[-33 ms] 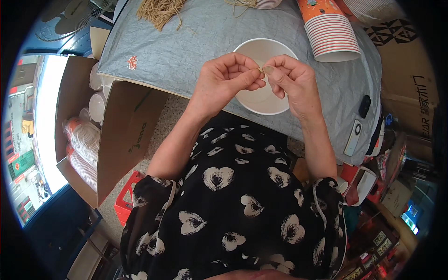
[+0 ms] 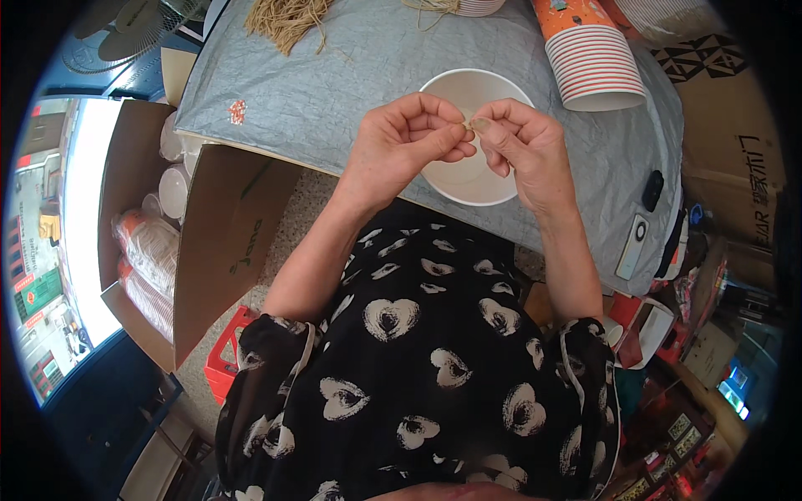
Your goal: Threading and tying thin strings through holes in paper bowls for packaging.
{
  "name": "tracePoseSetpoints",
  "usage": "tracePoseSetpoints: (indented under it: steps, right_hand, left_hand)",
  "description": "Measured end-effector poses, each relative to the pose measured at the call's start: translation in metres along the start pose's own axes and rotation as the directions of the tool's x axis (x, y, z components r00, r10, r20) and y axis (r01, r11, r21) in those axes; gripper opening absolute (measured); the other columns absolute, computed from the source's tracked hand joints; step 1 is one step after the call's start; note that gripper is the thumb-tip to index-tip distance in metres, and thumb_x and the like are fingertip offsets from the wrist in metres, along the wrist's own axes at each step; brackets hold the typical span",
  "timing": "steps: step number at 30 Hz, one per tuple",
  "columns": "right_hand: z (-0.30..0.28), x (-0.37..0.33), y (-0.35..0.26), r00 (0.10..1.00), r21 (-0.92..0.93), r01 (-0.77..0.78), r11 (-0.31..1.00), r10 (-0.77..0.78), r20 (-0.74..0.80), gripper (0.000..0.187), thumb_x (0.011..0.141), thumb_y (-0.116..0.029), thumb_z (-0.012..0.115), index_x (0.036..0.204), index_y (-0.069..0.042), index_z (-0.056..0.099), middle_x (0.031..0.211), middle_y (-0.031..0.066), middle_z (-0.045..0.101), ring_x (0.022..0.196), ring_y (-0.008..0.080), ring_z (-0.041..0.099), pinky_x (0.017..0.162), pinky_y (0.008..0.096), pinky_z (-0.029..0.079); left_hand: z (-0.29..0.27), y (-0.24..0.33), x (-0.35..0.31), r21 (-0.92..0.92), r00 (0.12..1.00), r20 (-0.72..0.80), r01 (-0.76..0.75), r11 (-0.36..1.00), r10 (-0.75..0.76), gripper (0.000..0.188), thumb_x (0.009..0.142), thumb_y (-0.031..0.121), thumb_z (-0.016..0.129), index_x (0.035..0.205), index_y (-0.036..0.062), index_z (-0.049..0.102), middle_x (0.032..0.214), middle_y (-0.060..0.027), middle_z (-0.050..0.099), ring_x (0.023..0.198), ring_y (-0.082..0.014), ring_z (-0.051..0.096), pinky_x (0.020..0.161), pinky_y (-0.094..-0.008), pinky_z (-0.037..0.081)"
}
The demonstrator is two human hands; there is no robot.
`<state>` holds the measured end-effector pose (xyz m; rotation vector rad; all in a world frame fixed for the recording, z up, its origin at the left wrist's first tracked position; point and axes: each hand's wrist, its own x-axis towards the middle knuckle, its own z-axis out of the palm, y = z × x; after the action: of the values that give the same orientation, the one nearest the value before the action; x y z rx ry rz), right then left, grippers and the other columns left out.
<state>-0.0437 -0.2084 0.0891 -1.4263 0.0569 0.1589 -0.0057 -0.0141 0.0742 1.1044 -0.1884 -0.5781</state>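
Observation:
Both hands are raised over a white round paper tub near the table's front edge, fingertips meeting. My left hand is closed, thumb pressed against its fingers. Opposite it, my right hand is pinched in the same way, thumb against index finger. Between the two pinches shows a tiny pale, yellowish bit, too small to name. Behind the hands, the tub's inside is partly hidden; what can be seen of it is plain white.
Tan paper-like strands lie at the back left, near a small orange-and-white patch. A stack of paper tubs lies at the right. Nearby are a white remote-like device and a black object. An open carton stands left.

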Motion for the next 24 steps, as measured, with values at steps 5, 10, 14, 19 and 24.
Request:
tracePoseSetpoints:
  steps: [5,10,14,19,24]
  right_hand:
    - [0.002,-0.001,0.000,0.999,0.053,-0.002,0.999,0.004,-0.045,0.014,0.095,-0.011,0.067,0.099,0.002,0.069,0.069,-0.0007,0.061,0.058,0.0025,0.051,0.048,0.0178,0.037]
    - [0.000,0.000,-0.002,0.998,0.077,0.001,0.997,0.003,-0.055,0.014,0.095,-0.010,0.067,0.100,0.002,0.069,0.068,-0.0007,0.061,0.058,0.0023,0.050,0.048,0.0178,0.036]
    - [-0.002,0.000,-0.002,0.995,0.045,0.051,0.998,-0.046,-0.093,0.014,0.095,-0.010,0.068,0.100,0.002,0.069,0.067,-0.0012,0.060,0.057,0.0020,0.049,0.048,0.0176,0.036]
    - [0.004,0.000,-0.012,0.987,-0.126,0.094,0.988,-0.109,-0.117,0.014,0.095,-0.012,0.068,0.099,0.001,0.070,0.068,-0.0035,0.060,0.060,0.0013,0.050,0.053,0.0170,0.039]
    - [0.004,0.001,-0.029,0.983,-0.236,0.157,0.959,-0.174,-0.052,0.015,0.095,-0.014,0.069,0.097,0.002,0.070,0.070,-0.0044,0.060,0.063,0.0015,0.051,0.057,0.0171,0.041]
  left_hand:
    - [-0.001,-0.001,0.000,-0.045,1.000,0.003,0.018,0.999,-0.018,0.021,0.096,0.003,0.065,0.114,-0.0040,0.060,0.097,-0.0141,0.072,0.088,-0.0186,0.073,0.078,-0.0265,0.060]
    - [-0.002,0.000,0.000,-0.020,0.999,0.025,0.024,1.000,-0.024,0.028,0.096,0.005,0.065,0.121,-0.0021,0.057,0.102,-0.0142,0.073,0.087,-0.0173,0.072,0.077,-0.0255,0.057]
    - [-0.002,0.002,0.001,-0.023,0.999,0.035,0.021,1.000,-0.020,0.026,0.096,0.003,0.064,0.120,-0.0047,0.057,0.100,-0.0152,0.072,0.088,-0.0184,0.073,0.077,-0.0268,0.060]
    - [-0.001,0.008,-0.001,0.038,0.997,0.067,0.032,0.999,-0.035,0.027,0.097,0.009,0.066,0.121,-0.0025,0.061,0.100,-0.0121,0.073,0.088,-0.0164,0.072,0.079,-0.0253,0.057]
    - [0.002,0.021,0.009,0.160,0.992,0.120,0.026,0.987,-0.045,0.022,0.096,0.015,0.069,0.111,-0.0018,0.067,0.095,-0.0103,0.073,0.087,-0.0155,0.072,0.078,-0.0254,0.058]
